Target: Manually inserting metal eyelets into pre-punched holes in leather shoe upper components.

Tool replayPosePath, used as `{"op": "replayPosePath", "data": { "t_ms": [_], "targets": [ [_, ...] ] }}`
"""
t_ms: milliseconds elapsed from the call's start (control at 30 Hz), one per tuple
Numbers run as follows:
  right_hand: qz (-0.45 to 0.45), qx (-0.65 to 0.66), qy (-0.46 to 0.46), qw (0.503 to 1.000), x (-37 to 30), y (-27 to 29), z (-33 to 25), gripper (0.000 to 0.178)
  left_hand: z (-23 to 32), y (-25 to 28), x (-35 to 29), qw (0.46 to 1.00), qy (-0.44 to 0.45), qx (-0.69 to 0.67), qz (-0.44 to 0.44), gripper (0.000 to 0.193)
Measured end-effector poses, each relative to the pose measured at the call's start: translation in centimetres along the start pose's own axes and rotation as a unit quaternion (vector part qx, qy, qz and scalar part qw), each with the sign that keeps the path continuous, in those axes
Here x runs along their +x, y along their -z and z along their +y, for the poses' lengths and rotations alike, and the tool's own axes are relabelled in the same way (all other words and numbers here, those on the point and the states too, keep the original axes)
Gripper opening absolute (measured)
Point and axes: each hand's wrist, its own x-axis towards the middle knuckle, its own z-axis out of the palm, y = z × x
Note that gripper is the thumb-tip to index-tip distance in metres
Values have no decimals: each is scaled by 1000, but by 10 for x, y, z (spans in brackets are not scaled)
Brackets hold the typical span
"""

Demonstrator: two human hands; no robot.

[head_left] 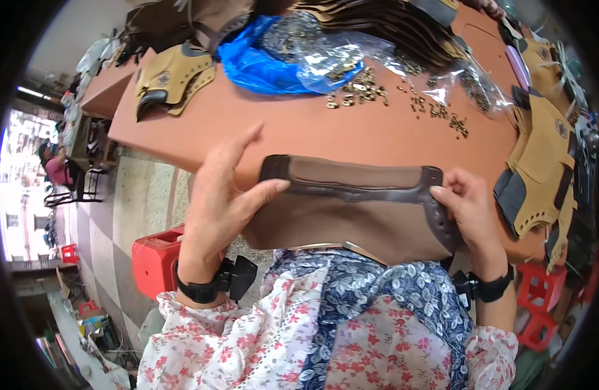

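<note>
A brown leather piece (pixel 351 218) with darker trim, an eyelet row down its right edge and a pale lower edge spans the space between my hands, over the front of the table. My left hand (pixel 220 198) is open, index finger stretched away and thumb tip on the piece's dark upper left corner. Its remaining fingers are hidden. At the eyelet edge, my right hand (pixel 472 205) pinches the piece between thumb and curled fingers. Both wrists wear black bands.
The orange-brown table (pixel 182 136) carries a blue plastic bag (pixel 247 71) of small metal parts, loose brass-coloured fittings (pixel 358 91) and stacked brown pieces (pixel 390 29). Tan leather pieces lie left (pixel 173 78) and right (pixel 540 162). A red stool (pixel 158 263) stands left.
</note>
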Motion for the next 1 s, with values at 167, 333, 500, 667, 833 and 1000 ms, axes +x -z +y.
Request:
{"op": "replayPosePath", "data": {
  "t_ms": [167,333,500,667,833,1000],
  "targets": [
    [8,37,-9,999,-12,15,9,13,-27,-16,-9,941,204,-241,-124,33],
    [-3,12,-33,999,-37,57,16,12,7,-38,27,900,153,-384,-138,21],
    [43,30,-64,997,-64,87,21,12,21,-59,63,868,103,-444,-197,23],
    [130,36,-77,988,-68,82,21,20,15,-61,70,856,137,-454,-205,22],
    [73,52,-29,996,-48,45,21,18,1,-58,68,878,146,-412,-193,16],
    [106,78,0,991,-50,62,18,13,20,-70,63,879,154,-409,-189,18]
  ]
}}
